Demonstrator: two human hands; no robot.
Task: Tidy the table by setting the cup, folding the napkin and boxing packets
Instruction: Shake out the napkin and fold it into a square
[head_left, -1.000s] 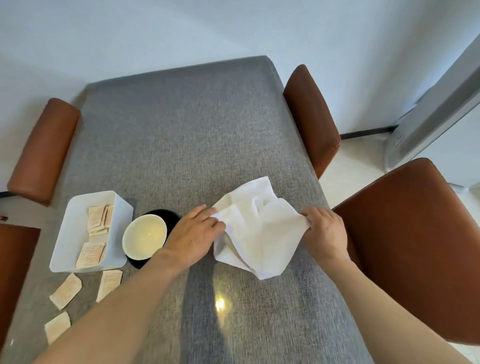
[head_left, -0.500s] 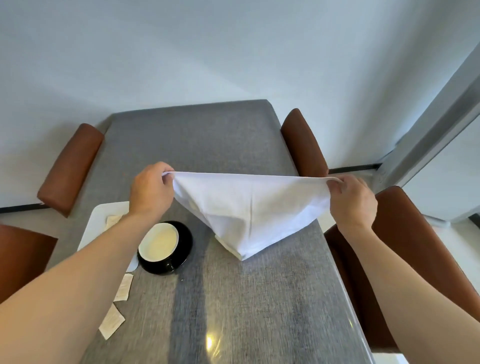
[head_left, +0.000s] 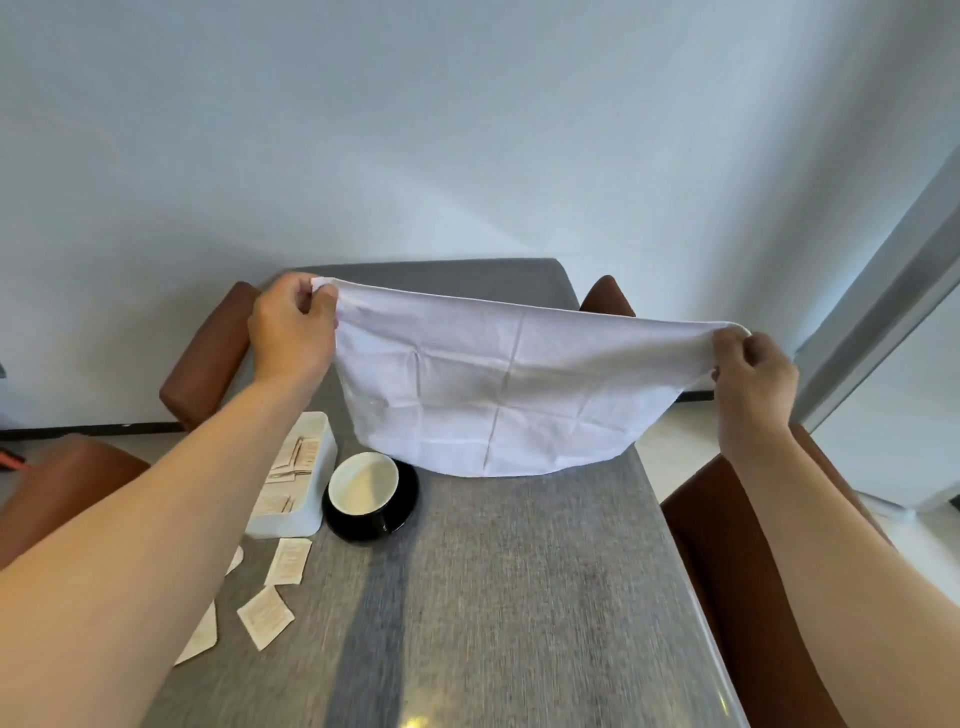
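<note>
I see loose packets (head_left: 284, 561) on the grey bench (head_left: 519, 597) below my left grip, white box (head_left: 317, 457) and cup (head_left: 363, 483) under it, left hand (head_left: 291, 327) pinching the napkin (head_left: 498, 395) corner, cloth stretched aloft, right hand (head_left: 753, 384) clenched on the opposite corner

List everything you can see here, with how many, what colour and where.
napkin: 1, white, held spread in the air over the table's far half
cup: 1, cream inside, on the saucer
saucer: 1, black, beside the box
box: 1, white, table's left side, packets inside
loose packets: at least 4, beige, on the table near the box
table: 1, grey
chairs: 4 showing, brown, around the table
left hand: pinching the napkin's left corner
right hand: pinching its right corner
</note>
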